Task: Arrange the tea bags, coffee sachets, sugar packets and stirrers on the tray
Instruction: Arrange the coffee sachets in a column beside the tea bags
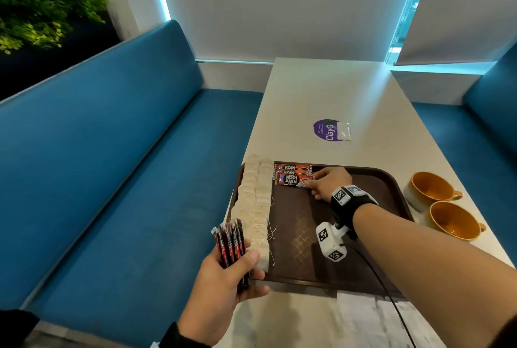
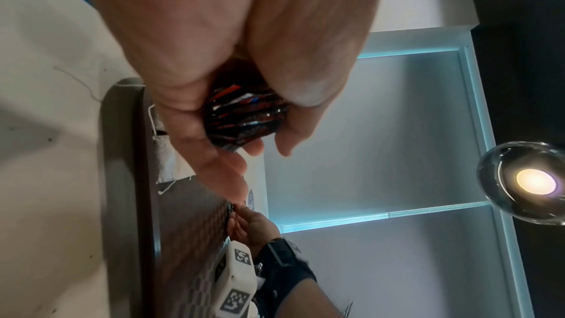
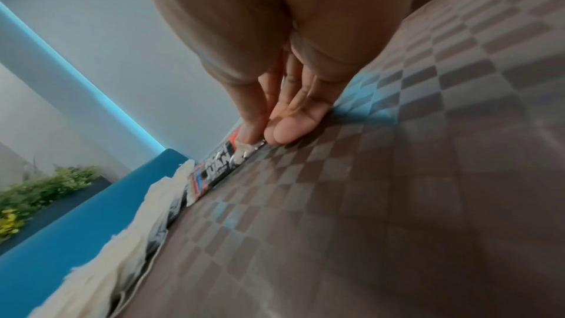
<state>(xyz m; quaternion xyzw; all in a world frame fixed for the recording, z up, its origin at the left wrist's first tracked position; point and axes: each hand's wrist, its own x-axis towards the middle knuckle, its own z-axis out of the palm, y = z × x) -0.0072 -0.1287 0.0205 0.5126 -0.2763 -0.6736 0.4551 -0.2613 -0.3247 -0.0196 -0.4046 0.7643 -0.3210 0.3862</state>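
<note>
Three glossy red-and-black coffee sachets [image 1: 293, 175] lie overlapped at the tray's [image 1: 389, 188] far edge, just beside two rows of pale, fibrous tea bags [image 1: 256, 207] along its left edge. The right hand [image 1: 327, 183] pinches the nearest sachet's end. The left hand [image 1: 223, 277] grips a bundle of sachets [image 1: 231, 247] at the near-left corner. The tray's brown checkered middle is bare.

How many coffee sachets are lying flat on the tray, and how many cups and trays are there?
Coffee sachets laid flat: 3
Orange cups: 2
Brown tray: 1
Total: 6
</note>
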